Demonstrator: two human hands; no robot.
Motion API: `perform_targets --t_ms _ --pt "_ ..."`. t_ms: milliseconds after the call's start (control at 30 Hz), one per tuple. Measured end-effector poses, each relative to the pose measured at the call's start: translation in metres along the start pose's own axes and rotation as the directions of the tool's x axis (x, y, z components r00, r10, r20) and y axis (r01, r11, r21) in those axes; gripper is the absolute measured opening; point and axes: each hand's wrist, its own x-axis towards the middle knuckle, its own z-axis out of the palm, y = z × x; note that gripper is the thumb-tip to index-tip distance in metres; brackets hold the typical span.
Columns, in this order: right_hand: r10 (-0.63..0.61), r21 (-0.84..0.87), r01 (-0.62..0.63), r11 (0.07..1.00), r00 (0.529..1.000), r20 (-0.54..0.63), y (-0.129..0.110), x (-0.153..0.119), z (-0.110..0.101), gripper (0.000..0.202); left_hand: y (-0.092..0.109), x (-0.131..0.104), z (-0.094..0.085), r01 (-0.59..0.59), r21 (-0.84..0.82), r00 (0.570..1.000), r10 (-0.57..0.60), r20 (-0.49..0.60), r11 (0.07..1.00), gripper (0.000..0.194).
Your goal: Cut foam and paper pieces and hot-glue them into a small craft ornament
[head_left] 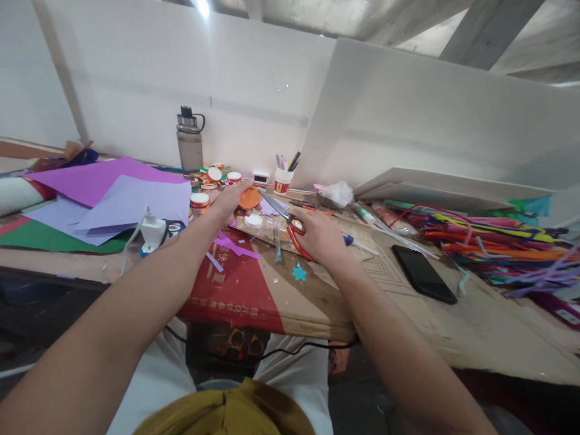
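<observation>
My left hand [232, 201] is closed on a round orange disc [249, 197], which it holds up above the cardboard. Red-handled scissors [290, 225] are in my right hand [318, 232], with fingers wrapped round the handles. The blades point up and left, their tip close to the disc's right edge. Below my hands a white round lid [254, 221] lies on the cardboard [312, 302]. Purple paper strips [235, 244] and a teal paper cutout [299, 272] lie nearer the front edge.
Purple and lilac sheets [131, 205] cover the left side, beside a white plug [154, 231]. A water bottle [189, 145] and a pen cup [283, 180] stand at the back. A black phone [423, 273] and colourful pipe cleaners [493, 241] lie on the right.
</observation>
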Motion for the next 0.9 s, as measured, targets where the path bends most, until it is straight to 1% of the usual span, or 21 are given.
perform_targets --t_ms 100,233,433,567,733,900 --pt "-0.028 0.0 0.028 1.0 1.0 -0.006 0.0 0.001 0.0 0.036 0.0 0.0 0.002 -0.004 0.005 1.0 0.004 -0.014 1.0 0.034" --pt "-0.06 -0.014 0.06 0.998 0.998 -0.032 0.002 0.002 0.003 0.037 -0.004 0.002 0.0 -0.011 0.008 1.0 0.011 0.008 1.0 0.033" --pt "0.027 -0.048 -0.028 0.998 1.0 -0.008 -0.001 -0.001 0.002 0.038 -0.01 0.005 0.0 -0.022 -0.01 1.0 0.023 0.004 1.0 0.03" --pt "0.029 -0.063 -0.029 0.998 1.0 -0.002 -0.002 -0.001 -0.001 0.04 -0.009 0.005 0.001 -0.034 0.031 0.999 0.033 0.026 0.999 0.032" --pt "0.014 -0.064 -0.014 0.998 1.0 -0.012 -0.001 -0.001 -0.001 0.038 -0.006 0.003 0.0 -0.017 0.059 1.0 0.016 0.023 0.998 0.036" --pt "0.01 -0.098 -0.01 0.995 1.0 -0.006 0.0 -0.001 0.0 0.039 -0.006 0.004 0.0 -0.003 0.042 1.0 0.002 0.02 0.999 0.035"
